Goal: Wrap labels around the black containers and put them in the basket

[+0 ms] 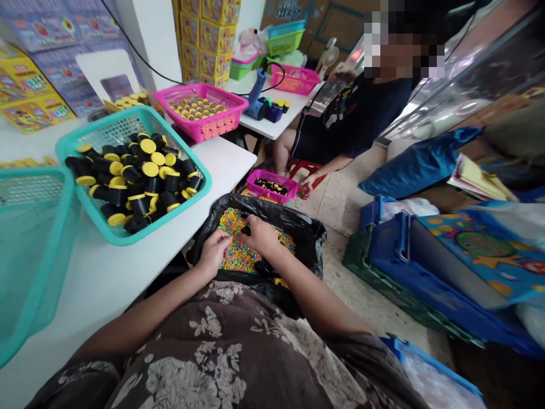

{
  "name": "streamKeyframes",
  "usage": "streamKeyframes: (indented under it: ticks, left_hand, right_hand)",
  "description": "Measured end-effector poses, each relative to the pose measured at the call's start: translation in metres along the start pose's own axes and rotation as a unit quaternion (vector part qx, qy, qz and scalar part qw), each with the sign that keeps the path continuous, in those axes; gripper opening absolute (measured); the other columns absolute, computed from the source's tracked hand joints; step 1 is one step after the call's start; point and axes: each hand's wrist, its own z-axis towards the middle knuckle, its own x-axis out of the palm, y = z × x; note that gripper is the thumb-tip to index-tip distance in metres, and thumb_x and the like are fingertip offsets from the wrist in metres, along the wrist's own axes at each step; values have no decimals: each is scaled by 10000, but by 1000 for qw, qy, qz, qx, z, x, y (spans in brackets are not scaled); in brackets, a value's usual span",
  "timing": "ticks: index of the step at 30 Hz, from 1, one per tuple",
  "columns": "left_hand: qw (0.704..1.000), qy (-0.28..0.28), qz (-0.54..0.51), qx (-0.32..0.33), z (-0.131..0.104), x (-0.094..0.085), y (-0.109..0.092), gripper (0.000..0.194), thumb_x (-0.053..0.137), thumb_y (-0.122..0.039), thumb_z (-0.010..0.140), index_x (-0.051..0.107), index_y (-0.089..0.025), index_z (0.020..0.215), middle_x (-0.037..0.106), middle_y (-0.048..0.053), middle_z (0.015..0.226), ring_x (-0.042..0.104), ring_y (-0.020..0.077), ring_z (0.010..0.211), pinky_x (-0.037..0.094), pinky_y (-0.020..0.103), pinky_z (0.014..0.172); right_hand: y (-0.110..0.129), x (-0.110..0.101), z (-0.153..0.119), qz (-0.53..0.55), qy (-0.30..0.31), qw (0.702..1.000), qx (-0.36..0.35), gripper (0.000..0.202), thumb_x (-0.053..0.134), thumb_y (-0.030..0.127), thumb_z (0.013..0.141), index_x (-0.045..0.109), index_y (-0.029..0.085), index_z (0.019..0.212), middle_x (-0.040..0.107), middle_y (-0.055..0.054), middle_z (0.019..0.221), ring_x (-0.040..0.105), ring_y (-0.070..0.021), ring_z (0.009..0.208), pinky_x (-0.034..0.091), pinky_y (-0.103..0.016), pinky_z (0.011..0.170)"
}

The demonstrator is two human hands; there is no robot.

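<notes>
On the workroom's white counter (227,156), capped black containers (140,173), apparently finished, heap a teal basket (100,129) near the edge; below, loose colored beads (238,260), seemingly work left, lie in a black-lined bin (311,247). The right hand (263,236) pinches a black piece (246,230); the left hand (214,254) presses its fingers together, contents unclear.

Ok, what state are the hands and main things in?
Left hand: fingers bent, above the colored balls
Right hand: fingers closed on a small black piece
Colored balls: loose in the open, black-lined bin
Black containers: heaped, many yellow-capped, in an open turquoise basket
Pink table basket: open, holding yellow-topped pieces
Small pink basket: open, with pieces inside
</notes>
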Motion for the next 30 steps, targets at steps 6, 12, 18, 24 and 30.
streamKeyframes:
  ticks: [6, 12, 18, 24, 30]
  left_hand:
    - [1000, 2, -6, 14, 1, 0, 2, 226, 673, -377, 731, 549, -190, 757, 500, -68, 527, 446, 78, 394, 316, 198, 406]
    - [998, -4, 33, 52, 2, -1, 5, 118, 600, -296, 758, 556, -191, 787, 486, -69, 539, 441, 86, 405, 339, 216, 428]
    - [954, -4, 180, 238, -5, -3, 0, 221, 686, -153, 682, 636, -188, 895, 576, 1, 816, 556, 123, 670, 476, 259, 639]
    - [912, 28, 234, 337, -7, -1, 0, 281, 763, -271, 766, 661, -200, 1018, 618, 52, 947, 609, 179, 851, 520, 322, 763]
    - [906, 43, 237, 347, -8, -1, 1, 286, 778, -286, 766, 653, -197, 1007, 647, 51, 927, 624, 185, 853, 521, 316, 738]
  right_hand:
    - [10, 12, 7, 90, -32, 995, 31, 296, 542, 310, 876, 593, 190, 1142, 700, -96, 1074, 673, -227, 948, 458, -283, 802]
    - [13, 27, 8, 379, 38, 911, 156, 197, 692, 189, 700, 563, 189, 849, 675, -52, 840, 633, -191, 782, 425, -248, 673]
    - [3, 14, 6, 572, 198, 771, 197, 204, 509, 331, 819, 469, 200, 668, 505, 26, 511, 355, -87, 336, 245, -226, 360]
    - [2, 1, -6, 686, 278, 648, 182, 236, 519, 349, 812, 444, 199, 647, 431, 58, 446, 311, -64, 295, 189, -179, 308]
    - [7, 3, -21, 733, 242, 607, 188, 187, 478, 320, 857, 508, 180, 737, 476, 52, 451, 350, -66, 284, 200, -168, 286]
